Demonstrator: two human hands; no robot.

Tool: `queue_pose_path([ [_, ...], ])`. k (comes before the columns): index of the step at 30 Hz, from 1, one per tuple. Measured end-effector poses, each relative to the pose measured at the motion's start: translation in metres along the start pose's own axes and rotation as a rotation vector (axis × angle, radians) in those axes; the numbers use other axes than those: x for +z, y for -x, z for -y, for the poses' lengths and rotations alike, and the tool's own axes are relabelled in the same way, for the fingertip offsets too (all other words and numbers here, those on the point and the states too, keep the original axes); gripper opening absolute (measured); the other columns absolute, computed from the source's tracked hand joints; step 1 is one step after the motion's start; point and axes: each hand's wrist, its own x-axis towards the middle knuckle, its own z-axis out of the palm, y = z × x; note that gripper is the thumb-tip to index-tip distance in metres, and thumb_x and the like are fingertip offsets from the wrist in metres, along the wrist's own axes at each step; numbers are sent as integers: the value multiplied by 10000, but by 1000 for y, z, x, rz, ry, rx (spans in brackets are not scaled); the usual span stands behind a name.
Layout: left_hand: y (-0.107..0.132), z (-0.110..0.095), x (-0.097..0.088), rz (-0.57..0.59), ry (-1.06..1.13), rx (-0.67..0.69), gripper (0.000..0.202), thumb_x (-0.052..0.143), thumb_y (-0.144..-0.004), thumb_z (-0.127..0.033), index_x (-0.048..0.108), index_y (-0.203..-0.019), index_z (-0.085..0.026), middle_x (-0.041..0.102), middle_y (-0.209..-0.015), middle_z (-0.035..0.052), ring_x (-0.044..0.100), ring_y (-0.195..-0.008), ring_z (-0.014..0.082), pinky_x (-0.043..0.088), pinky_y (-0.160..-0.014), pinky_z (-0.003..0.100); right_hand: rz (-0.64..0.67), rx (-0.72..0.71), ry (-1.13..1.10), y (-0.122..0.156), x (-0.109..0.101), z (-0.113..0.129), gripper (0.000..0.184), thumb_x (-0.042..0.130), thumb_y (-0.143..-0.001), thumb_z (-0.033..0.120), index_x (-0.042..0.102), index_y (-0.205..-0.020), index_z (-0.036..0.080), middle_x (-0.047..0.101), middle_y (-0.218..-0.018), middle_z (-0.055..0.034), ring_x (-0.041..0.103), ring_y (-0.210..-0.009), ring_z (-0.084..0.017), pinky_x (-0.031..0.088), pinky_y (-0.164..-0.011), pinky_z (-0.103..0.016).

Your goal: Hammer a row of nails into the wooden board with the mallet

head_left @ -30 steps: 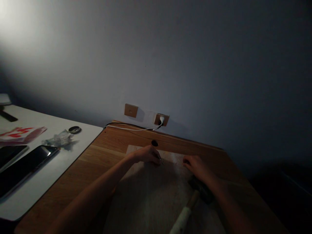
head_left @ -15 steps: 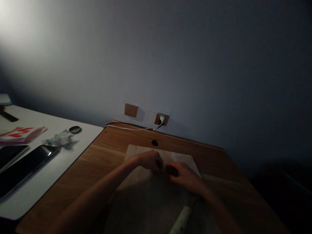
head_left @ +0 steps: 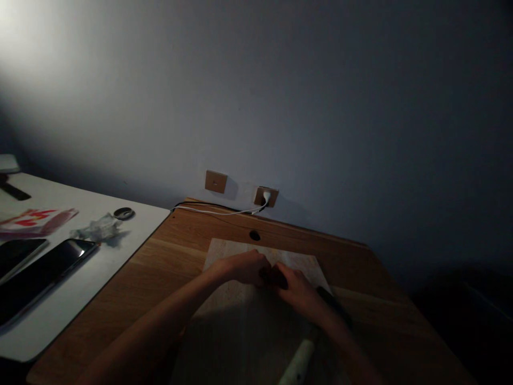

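Note:
My left hand (head_left: 252,267) and my right hand (head_left: 294,283) meet over a pale wooden board (head_left: 224,248). Both have their fingers curled in. A small dark piece (head_left: 274,277) shows between them, too dim to name, and both hands seem to grip it. Under my right forearm lies a tool with a pale handle (head_left: 298,363). A black part (head_left: 334,305) sticks out beyond the forearm and may belong to that tool; the stretch between is hidden.
The board rests on a wooden table (head_left: 160,262) against a wall with a plugged-in socket (head_left: 272,198) and white cable (head_left: 224,213). On a white table (head_left: 96,289) to the left lie a black phone-like device (head_left: 48,278), crumpled plastic (head_left: 98,229), a dark ring-shaped roll (head_left: 124,214) and a red-printed packet (head_left: 36,220).
My hands were slightly apart and have come together around the dark piece. My right hand moved a little left, and the black part beyond my right forearm now shows.

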Motion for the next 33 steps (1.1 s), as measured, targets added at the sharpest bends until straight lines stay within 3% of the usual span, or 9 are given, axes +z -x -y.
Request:
queue_pose_path([
  [10,2,3,-2,22,27,-5,249,695,-775,-132,787,-996,-202,798,-952,56,727,-818,214,474,-665,244,-2,-10,-43,3,-2,5,52,613,-831,189,608,-868,225,706,-816,-12,664,-790,-211,400,-653,-272],
  [18,3,0,-4,11,-27,7,215,678,-784,-119,779,-963,-184,797,-964,71,732,-842,221,486,-695,245,-11,-8,-43,2,1,-1,51,606,-830,199,592,-876,217,696,-820,-21,660,-794,-216,392,-652,-278],
  [33,5,-3,-8,27,-70,4,176,659,-819,-120,752,-948,-196,789,-945,24,721,-829,174,481,-674,212,-20,-29,-77,4,2,-2,97,563,-822,176,617,-893,213,718,-867,-38,675,-836,-221,437,-709,-293],
])
